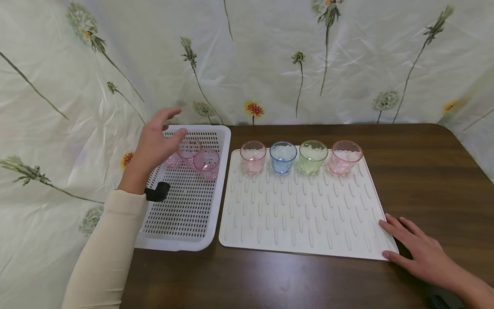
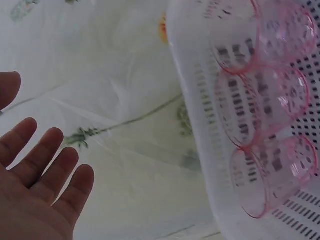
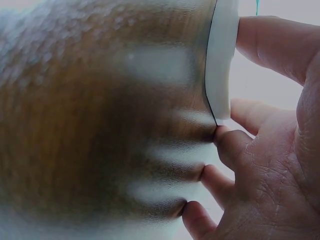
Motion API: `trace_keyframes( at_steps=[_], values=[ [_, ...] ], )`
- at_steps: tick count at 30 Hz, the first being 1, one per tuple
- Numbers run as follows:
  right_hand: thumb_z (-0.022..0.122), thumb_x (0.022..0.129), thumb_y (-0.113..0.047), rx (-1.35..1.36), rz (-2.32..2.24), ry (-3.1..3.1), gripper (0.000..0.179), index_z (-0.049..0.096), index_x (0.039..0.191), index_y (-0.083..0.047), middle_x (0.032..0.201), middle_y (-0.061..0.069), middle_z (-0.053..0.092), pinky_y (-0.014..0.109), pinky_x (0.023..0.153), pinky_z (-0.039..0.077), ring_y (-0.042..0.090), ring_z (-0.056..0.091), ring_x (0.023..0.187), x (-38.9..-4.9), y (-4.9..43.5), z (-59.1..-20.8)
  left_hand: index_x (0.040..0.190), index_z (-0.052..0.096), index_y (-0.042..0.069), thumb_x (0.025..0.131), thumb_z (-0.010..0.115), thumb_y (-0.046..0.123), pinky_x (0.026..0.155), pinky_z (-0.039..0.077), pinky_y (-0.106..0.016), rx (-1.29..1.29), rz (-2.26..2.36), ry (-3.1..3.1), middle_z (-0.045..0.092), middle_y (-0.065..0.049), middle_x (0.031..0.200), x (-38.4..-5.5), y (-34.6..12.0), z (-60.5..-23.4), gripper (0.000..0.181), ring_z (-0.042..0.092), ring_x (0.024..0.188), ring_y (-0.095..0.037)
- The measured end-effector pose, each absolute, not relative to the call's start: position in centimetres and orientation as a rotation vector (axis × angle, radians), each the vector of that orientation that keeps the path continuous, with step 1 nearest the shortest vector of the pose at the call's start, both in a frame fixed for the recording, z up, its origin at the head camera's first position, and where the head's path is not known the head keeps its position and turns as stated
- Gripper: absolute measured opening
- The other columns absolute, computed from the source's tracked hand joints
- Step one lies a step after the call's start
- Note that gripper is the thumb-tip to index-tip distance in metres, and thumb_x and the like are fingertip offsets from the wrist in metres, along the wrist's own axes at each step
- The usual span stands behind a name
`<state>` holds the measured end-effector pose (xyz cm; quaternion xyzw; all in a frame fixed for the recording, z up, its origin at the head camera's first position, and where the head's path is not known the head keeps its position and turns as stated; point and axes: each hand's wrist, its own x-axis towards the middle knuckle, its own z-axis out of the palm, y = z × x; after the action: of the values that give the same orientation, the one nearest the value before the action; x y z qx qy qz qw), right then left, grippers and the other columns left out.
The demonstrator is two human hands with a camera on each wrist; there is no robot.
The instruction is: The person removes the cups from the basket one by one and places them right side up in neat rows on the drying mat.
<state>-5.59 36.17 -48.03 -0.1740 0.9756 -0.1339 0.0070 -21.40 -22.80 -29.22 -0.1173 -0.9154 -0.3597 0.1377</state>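
My left hand hovers over the back of the white perforated basket, its fingers loosely bent around nothing. Inside the basket stand pink glasses; the hand partly hides one, while another pink glass shows plainly. Three pink glasses appear in the left wrist view, apart from the fingers. On the right, my right hand rests with spread fingers at the white ridged mat's front right corner. Along the mat's back edge stand a pink glass, a blue glass, a green glass and another pink glass.
Both basket and mat lie on a dark brown wooden table. A pale cloth with a flower print hangs behind the table and down the left side. The basket's raised rim stands between its glasses and the mat.
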Motion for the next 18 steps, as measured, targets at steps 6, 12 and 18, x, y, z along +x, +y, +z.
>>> trace_keyframes(
  at_steps=[6,12,18],
  values=[
    [0.075,0.085,-0.035,-0.555,-0.405,3.059,0.082,0.034,0.155,-0.021,0.166,0.006,0.024,0.074,0.076,0.039,0.039,0.021,0.148,-5.5,36.2,-48.0,0.146,0.044,0.005,0.097,0.058,0.019,0.116,0.036,-0.054,-0.158,-1.091,-2.731,0.046,-0.017,0.151,-23.1,-25.7,-31.4,0.053,0.04,0.142,-0.035],
    [0.075,0.085,-0.036,-0.538,-0.408,3.055,0.082,0.034,0.155,-0.021,0.166,0.005,0.024,0.072,0.077,0.038,0.037,0.02,0.149,-5.5,36.0,-47.9,0.152,0.035,0.005,0.098,0.056,0.025,0.118,0.032,-0.057,0.07,-1.093,-2.826,0.036,-0.019,0.157,-24.0,-27.6,-33.6,0.061,0.033,0.145,-0.038],
    [0.076,0.085,-0.037,-0.523,-0.403,3.066,0.083,0.035,0.155,-0.02,0.165,0.009,0.026,0.072,0.077,0.037,0.036,0.018,0.151,-5.5,36.0,-47.8,0.155,0.024,0.002,0.095,0.058,0.026,0.119,0.027,-0.061,0.177,-0.991,-2.922,0.027,-0.024,0.16,-24.4,-27.9,-35.0,0.073,0.03,0.146,-0.043]
  ],
)
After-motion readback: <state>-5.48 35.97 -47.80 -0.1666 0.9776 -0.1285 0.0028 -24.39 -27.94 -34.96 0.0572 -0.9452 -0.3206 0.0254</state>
